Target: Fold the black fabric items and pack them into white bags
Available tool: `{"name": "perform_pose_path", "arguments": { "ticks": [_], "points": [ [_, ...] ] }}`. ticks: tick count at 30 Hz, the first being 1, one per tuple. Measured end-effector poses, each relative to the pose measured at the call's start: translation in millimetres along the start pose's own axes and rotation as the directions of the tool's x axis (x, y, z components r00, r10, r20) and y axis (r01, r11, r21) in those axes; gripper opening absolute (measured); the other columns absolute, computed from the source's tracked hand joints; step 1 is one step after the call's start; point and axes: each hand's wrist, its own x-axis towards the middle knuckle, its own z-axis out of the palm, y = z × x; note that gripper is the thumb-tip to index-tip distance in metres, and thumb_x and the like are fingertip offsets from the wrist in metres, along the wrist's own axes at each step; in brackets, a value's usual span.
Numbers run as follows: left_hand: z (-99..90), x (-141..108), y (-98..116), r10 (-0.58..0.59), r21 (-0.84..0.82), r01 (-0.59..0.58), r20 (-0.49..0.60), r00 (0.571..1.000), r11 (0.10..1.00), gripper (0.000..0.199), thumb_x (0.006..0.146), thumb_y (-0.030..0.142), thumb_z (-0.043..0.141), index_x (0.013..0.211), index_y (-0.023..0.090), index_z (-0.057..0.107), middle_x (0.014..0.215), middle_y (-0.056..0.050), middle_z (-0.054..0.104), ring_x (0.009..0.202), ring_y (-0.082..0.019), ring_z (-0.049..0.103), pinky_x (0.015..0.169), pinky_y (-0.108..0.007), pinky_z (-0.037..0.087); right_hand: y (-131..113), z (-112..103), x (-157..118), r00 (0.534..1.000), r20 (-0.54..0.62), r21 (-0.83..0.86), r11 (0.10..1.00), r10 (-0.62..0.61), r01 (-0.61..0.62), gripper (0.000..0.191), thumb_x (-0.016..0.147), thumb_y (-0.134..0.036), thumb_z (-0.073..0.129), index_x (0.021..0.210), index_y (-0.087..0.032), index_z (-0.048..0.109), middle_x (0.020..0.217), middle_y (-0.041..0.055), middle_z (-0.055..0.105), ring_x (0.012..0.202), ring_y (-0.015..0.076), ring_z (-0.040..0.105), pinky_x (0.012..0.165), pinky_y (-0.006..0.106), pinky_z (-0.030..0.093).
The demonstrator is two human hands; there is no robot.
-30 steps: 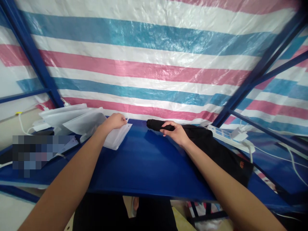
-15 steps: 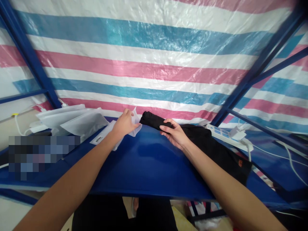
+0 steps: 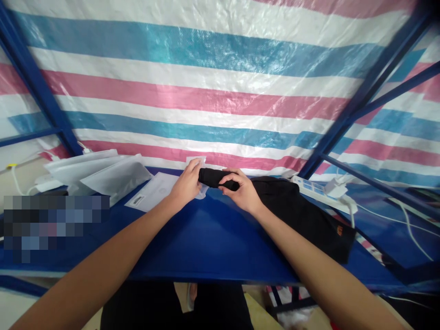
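A tightly rolled, matte black cloth cylinder (image 3: 211, 178) lies near level, its ends toward 9 and 3 o'clock, at the 12 o'clock side of the blue bench (image 3: 206, 238). At its 9 o'clock end is a thin, translucent whitish plastic bag (image 3: 202, 192), creased, partly hidden, showing toward 10 and 8 o'clock of the roll. Whether the roll's end sits inside the bag cannot be seen.

Through my feed I see a crinkled plastic sheet (image 3: 206, 107) striped pink, white and blue, white glare glinting off it, stretched behind a blue tabletop (image 3: 213, 247) between dark-blue metal posts (image 3: 359, 104) that slant outward.
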Motion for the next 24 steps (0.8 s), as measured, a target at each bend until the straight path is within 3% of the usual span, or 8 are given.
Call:
{"name": "perform_pose_path", "arguments": {
  "ticks": [2, 6, 10, 14, 17, 20, 22, 24],
  "points": [
    [1.6, -0.7, 4.4, 0.036, -0.008, -0.036, 0.019, 0.999, 0.999, 0.097, 0.081, -0.007, 0.055, 0.170, 0.021, 0.028, 0.174, -0.018, 0.036, 0.161, -0.032, 0.043, 0.132, -0.050, 0.042, -1.8, 2.0, -2.5, 0.996, 0.023, -0.117, 0.989, -0.085, 0.087, 0.014, 0.092, -0.020, 0.080, 0.103, -0.029, 0.080, 0.137, 0.0090, 0.065, 0.135, 0.0324, 0.066, 0.120, 0.055, 0.052],
    [6.9, -3.9, 19.7, 0.037, -0.025, -0.035, 0.056, 0.998, 0.999, 0.106, 0.082, -0.008, 0.055, 0.175, 0.024, 0.016, 0.181, -0.016, 0.026, 0.167, -0.032, 0.032, 0.132, -0.048, 0.043, -7.2, 7.8, -6.1, 0.979, 0.120, -0.260, 0.947, -0.165, 0.191, 0.029, 0.095, -0.008, 0.069, 0.110, -0.030, 0.080, 0.149, 0.0102, 0.058, 0.142, 0.0321, 0.062, 0.119, 0.051, 0.054],
    [11.1, -6.3, 27.9, 0.022, -0.068, -0.020, 0.031, 0.999, 0.997, 0.113, 0.084, -0.005, 0.060, 0.177, 0.026, 0.005, 0.184, -0.018, 0.016, 0.170, -0.035, 0.023, 0.132, -0.052, 0.041, -7.0, 8.0, -2.8, 0.951, 0.208, -0.263, 0.924, -0.228, 0.279, 0.035, 0.095, -0.006, 0.068, 0.114, -0.031, 0.081, 0.156, 0.0097, 0.055, 0.149, 0.0328, 0.057, 0.121, 0.052, 0.053],
    [10.0, -5.8, 28.7, 0.113, -0.087, -0.104, 0.100, 0.989, 0.991, 0.114, 0.084, -0.006, 0.059, 0.178, 0.029, 0.004, 0.185, -0.015, 0.015, 0.171, -0.033, 0.022, 0.134, -0.050, 0.041, -4.1, 3.6, 1.0, 0.935, 0.259, -0.194, 0.935, -0.243, 0.297, 0.032, 0.094, -0.007, 0.069, 0.112, -0.030, 0.081, 0.153, 0.0099, 0.057, 0.147, 0.0305, 0.058, 0.122, 0.050, 0.053],
    [9.4, -6.8, 33.4, 0.165, -0.147, -0.145, 0.129, 0.978, 0.978, 0.112, 0.087, -0.001, 0.061, 0.178, 0.030, 0.004, 0.185, -0.015, 0.016, 0.171, -0.033, 0.022, 0.134, -0.051, 0.041, -3.9, 5.3, -0.7, 0.956, 0.181, -0.180, 0.947, -0.233, 0.265, 0.028, 0.095, -0.009, 0.070, 0.110, -0.029, 0.082, 0.150, 0.0103, 0.059, 0.145, 0.0303, 0.060, 0.122, 0.049, 0.052],
    [7.1, -9.5, 40.8, 0.193, -0.320, -0.156, 0.086, 0.977, 0.934, 0.109, 0.095, 0.016, 0.071, 0.178, 0.035, 0.003, 0.187, -0.013, 0.006, 0.167, -0.036, 0.031, 0.117, -0.048, 0.060, -5.8, 9.8, -2.9, 0.977, 0.016, -0.173, 0.962, -0.211, 0.211, 0.025, 0.096, -0.011, 0.071, 0.109, -0.029, 0.082, 0.148, 0.0102, 0.062, 0.143, 0.0306, 0.062, 0.122, 0.050, 0.052],
    [2.3, -9.5, 42.4, 0.228, -0.434, -0.198, 0.018, 0.973, 0.879, 0.099, 0.098, 0.029, 0.074, 0.176, 0.037, 0.015, 0.186, -0.012, 0.008, 0.162, -0.038, 0.040, 0.100, -0.045, 0.068, -7.7, 10.4, -2.5, 0.977, -0.077, -0.165, 0.968, -0.201, 0.187, 0.021, 0.097, -0.015, 0.073, 0.108, -0.030, 0.083, 0.146, 0.0096, 0.064, 0.142, 0.0303, 0.063, 0.121, 0.050, 0.052],
    [-4.5, -6.1, 38.3, 0.199, -0.458, -0.244, -0.146, 0.969, 0.855, 0.077, 0.100, 0.036, 0.075, 0.167, 0.034, 0.038, 0.182, -0.014, 0.023, 0.158, -0.039, 0.046, 0.098, -0.046, 0.069, -10.1, 7.8, -1.0, 0.970, -0.130, -0.156, 0.971, -0.204, 0.183, 0.018, 0.096, -0.018, 0.076, 0.107, -0.030, 0.083, 0.144, 0.0093, 0.066, 0.140, 0.0300, 0.064, 0.120, 0.051, 0.053]
  ]
}}
